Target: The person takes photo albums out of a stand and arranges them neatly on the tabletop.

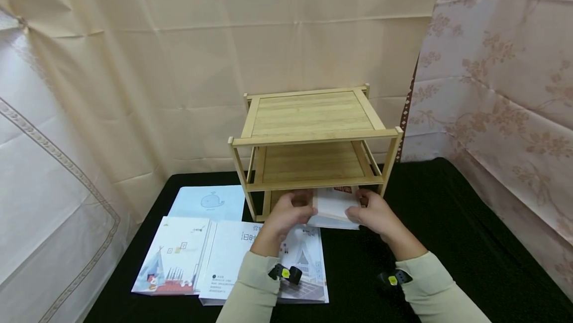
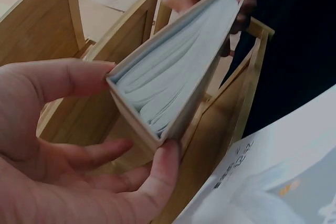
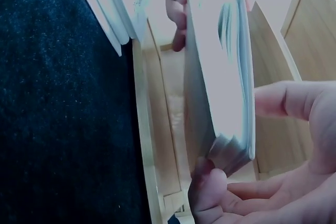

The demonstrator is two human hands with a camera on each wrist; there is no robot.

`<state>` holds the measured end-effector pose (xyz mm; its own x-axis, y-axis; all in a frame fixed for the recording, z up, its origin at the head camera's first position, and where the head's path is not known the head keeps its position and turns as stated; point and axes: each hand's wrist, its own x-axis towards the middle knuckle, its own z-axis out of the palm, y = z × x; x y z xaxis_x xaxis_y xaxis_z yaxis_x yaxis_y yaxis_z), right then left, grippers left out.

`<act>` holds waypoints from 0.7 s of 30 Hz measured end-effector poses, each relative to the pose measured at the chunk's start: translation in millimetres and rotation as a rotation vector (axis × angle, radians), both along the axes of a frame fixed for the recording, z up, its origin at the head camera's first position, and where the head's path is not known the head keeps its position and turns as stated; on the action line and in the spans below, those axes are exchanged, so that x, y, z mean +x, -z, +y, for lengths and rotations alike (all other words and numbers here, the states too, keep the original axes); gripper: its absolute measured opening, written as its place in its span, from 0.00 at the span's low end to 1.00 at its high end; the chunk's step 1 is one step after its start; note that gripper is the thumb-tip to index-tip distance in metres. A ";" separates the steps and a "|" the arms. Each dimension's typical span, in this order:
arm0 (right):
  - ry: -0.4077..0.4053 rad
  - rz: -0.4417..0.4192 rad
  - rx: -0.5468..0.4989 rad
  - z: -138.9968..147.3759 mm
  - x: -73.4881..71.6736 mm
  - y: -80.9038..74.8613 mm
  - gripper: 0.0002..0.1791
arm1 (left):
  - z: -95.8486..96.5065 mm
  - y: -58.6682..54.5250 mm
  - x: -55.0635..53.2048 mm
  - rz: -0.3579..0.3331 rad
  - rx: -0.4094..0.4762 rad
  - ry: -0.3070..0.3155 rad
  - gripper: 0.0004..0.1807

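Both hands hold one thick hardcover book (image 1: 333, 207) with a pale cover, at the front opening of the lowest tier of a wooden rack (image 1: 313, 136). My left hand (image 1: 288, 213) grips its spine side, thumb on one cover and fingers on the other, as the left wrist view shows. On the opposite side, my right hand (image 1: 375, 212) pinches the page-edge corner between thumb and fingers. In the right wrist view the book (image 3: 218, 72) shows its white pages bunched between stiff covers. The rack's middle board hides the book's far end in the head view.
Left of the rack lie several books: a light blue one (image 1: 197, 203) with a whale, one with a tent drawing (image 1: 170, 253), and white-covered ones (image 1: 228, 263) partly under the left forearm. Black cloth (image 1: 447, 243) covers the table; curtains (image 1: 215, 54) hang behind and beside.
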<state>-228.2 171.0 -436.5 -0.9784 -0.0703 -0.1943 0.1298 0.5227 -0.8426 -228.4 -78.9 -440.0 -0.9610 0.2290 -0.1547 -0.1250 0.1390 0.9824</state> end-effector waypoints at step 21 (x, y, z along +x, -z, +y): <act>-0.078 0.033 0.080 27.7 1.9 -13.2 0.36 | -10.7 -21.5 8.7 -0.015 -0.075 0.244 0.51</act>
<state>-226.4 198.8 -423.3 -0.9767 -0.1317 -0.1697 0.0587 0.5960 -0.8008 -219.7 -89.6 -418.5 -0.8761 0.4413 -0.1944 -0.0938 0.2395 0.9664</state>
